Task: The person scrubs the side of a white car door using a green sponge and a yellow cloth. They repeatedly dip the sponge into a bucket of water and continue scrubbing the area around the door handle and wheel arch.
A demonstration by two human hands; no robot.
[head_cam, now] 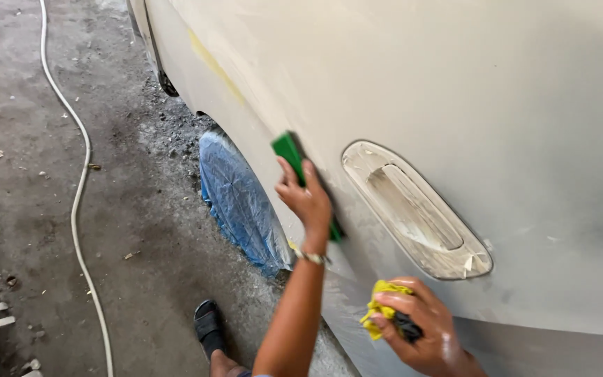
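Pressing against the primed car panel (pixel 455 91), the green sanding block (pixel 289 150) lies flat on the surface with its long axis running from about 11 o'clock at its upper end to 5 o'clock at its lower end. The upper end projects clear of the left hand (pixel 306 199); the lower tip shows just below the palm. The fingers (pixel 289 169) of this hand are extended and pressed together along the block, holding it to the panel; a wristband sits at the wrist.

At 3 o'clock from the block, just beside it, is the masked door handle recess (pixel 413 209), its long axis likewise sloping from 11 to 5 o'clock.

The right hand (pixel 420 328), at 5 o'clock from the block, is curled closed around a bunched yellow cloth (pixel 380 307) with a dark item inside the grip, resting near the panel.

At 8 o'clock from the block, a blue plastic sheet (pixel 235 199) covers the wheel. A white hose (pixel 78 188) lies on the concrete floor (pixel 22 105).
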